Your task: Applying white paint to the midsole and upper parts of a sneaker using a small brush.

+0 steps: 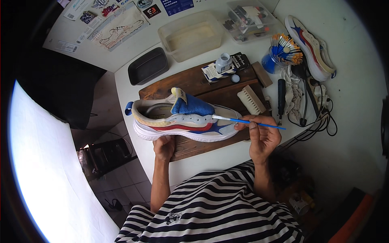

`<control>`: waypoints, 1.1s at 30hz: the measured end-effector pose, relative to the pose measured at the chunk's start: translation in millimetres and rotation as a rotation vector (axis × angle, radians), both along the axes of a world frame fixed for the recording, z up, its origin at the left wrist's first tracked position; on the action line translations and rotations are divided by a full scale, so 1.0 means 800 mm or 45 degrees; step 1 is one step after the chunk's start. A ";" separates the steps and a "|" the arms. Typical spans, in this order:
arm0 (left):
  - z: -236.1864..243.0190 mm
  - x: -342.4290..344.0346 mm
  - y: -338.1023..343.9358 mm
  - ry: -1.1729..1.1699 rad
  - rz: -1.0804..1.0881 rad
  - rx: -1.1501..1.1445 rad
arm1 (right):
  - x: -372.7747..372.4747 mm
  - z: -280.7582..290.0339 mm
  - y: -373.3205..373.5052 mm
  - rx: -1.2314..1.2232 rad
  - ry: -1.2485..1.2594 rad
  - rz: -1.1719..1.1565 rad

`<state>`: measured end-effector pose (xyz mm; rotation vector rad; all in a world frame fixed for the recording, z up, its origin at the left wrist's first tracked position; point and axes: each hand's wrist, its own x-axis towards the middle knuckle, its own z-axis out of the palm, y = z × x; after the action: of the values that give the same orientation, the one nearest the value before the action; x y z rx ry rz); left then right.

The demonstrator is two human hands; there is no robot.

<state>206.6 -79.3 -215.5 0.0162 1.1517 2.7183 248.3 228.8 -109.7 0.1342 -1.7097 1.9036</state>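
Note:
A sneaker [184, 123] in white, cream, red and blue lies sideways over a dark wooden board, its toe to the right and its blue tongue pulled up. A grey coiled spring shows inside the heel opening. My left hand [164, 148] is closed under the heel end of the sole, its fingers partly hidden beneath the shoe. Between thumb and fingers, my right hand [263, 137] pinches a slim paintbrush [259, 123] with a blue handle. The brush's pale tip meets the shoe near the front of the lace holes.
Behind the shoe, an open small bottle [223, 62] stands by a box, its cap [235, 78] nearby. A scrub brush [251, 100] lies right, near a blue cup of brushes [269, 62], a second sneaker [310, 48] and cables. Trays [148, 67] and plastic bins [190, 35] line the back.

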 end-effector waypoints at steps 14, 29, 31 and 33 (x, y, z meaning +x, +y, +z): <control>0.015 0.001 0.010 -0.024 0.040 0.007 | 0.000 -0.003 -0.005 -0.002 -0.025 -0.031; 0.014 0.001 0.009 -0.035 0.052 -0.002 | 0.002 0.012 -0.015 -0.020 0.071 -0.018; 0.014 0.000 0.009 -0.037 0.047 -0.007 | 0.001 0.015 -0.019 0.034 0.110 -0.005; 0.011 -0.001 0.008 -0.002 0.005 0.024 | 0.000 0.013 -0.023 0.036 0.102 -0.004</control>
<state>205.5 -72.7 -206.6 0.0144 1.1265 2.7326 248.3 210.8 -99.4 0.2159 -1.6828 1.8473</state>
